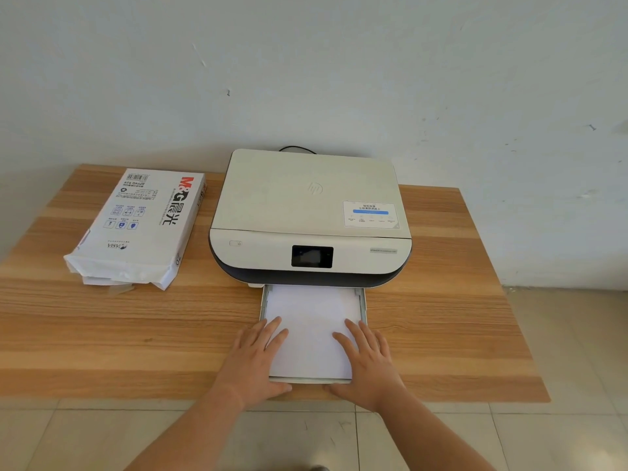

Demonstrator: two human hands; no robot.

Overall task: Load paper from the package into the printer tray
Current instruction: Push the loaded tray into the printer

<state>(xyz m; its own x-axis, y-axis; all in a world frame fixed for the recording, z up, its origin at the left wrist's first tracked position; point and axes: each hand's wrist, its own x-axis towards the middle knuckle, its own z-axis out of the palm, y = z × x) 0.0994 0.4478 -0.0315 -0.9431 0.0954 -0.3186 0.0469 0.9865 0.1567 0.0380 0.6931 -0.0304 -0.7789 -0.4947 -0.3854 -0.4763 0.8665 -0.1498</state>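
Observation:
A white printer (307,212) with a dark base stands at the back middle of the wooden table (102,334). Its paper tray (364,302) is pulled out toward me, and a stack of white paper (311,321) lies in it. My left hand (256,358) rests flat on the paper's left front corner, fingers straight. My right hand (368,362) lies flat on the right front corner, thumb at the tray's front edge. The white paper package (136,226), torn open at its near end, lies to the left of the printer.
A white wall rises behind the table. A black cable (297,149) runs out behind the printer. Bare wood lies to the right of the printer and in front of the package. Tiled floor (560,334) shows beyond the table's right and near edges.

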